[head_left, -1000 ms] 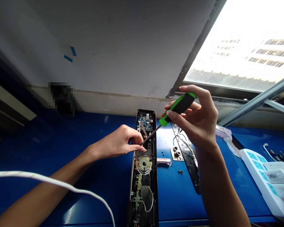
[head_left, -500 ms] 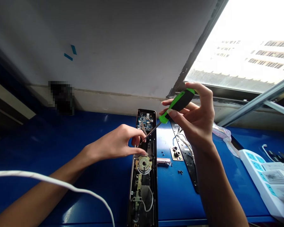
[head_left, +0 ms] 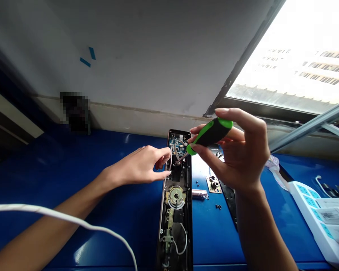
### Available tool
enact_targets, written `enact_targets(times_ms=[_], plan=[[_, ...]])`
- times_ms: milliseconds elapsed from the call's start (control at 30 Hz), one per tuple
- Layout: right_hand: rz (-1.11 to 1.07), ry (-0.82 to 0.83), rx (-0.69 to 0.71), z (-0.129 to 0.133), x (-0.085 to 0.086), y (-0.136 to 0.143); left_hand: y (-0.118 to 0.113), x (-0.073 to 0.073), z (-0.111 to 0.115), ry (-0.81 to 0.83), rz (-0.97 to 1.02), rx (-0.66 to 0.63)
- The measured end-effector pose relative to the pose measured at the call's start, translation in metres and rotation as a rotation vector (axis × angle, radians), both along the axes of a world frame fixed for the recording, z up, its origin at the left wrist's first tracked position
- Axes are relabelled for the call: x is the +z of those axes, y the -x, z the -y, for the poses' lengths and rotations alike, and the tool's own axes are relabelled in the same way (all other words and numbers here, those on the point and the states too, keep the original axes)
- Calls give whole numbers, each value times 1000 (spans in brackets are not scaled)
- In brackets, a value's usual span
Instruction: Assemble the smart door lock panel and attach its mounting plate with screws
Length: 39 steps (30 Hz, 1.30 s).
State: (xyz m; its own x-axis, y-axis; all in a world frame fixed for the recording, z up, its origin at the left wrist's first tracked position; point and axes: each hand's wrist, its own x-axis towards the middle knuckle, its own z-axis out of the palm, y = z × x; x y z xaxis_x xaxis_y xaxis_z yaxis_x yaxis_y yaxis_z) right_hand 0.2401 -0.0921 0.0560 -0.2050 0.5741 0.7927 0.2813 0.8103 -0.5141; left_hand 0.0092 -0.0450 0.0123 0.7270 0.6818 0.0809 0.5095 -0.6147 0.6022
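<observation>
Right hand (head_left: pixel 240 158) grips a screwdriver (head_left: pixel 211 134), tip inside the open case (head_left: pixel 184 180) on the worktop (head_left: pixel 214 237); left hand (head_left: pixel 139 165), thumb and finger apart, at its edge. Apparently screwdriving; next calls for steady aim.

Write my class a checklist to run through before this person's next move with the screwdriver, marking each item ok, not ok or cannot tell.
1. Screwdriver gripped: ok; the right hand holds its handle.
2. Screwdriver's far end seated: cannot tell; too small to make out inside the casing.
3. Left hand well away from that end: not ok; thumb and forefinger are close by.
4. Loose screws in a container: not ok; they lie in small groups on the table.
5. White cord clear of the casing: ok; it passes to the left.
</observation>
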Motion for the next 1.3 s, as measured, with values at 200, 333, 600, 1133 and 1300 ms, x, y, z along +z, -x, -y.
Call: enact_targets(times_ms=[200,333,600,1133,1300], plan=[[41,25,-5,0,-5,5,-5,-4,2,-12,-10,15],[63,-4,4,-2,-9,8,-5,-4,2,-7,-15,29],[90,-136,-6,-10,-16,12,-4,-4,1,53,-10,17],[54,-135,-2,-5,-1,8,3,-5,-6,287,61,-22],[35,-134,49,-6,1,3,4,-4,-8,347,97,-57]])
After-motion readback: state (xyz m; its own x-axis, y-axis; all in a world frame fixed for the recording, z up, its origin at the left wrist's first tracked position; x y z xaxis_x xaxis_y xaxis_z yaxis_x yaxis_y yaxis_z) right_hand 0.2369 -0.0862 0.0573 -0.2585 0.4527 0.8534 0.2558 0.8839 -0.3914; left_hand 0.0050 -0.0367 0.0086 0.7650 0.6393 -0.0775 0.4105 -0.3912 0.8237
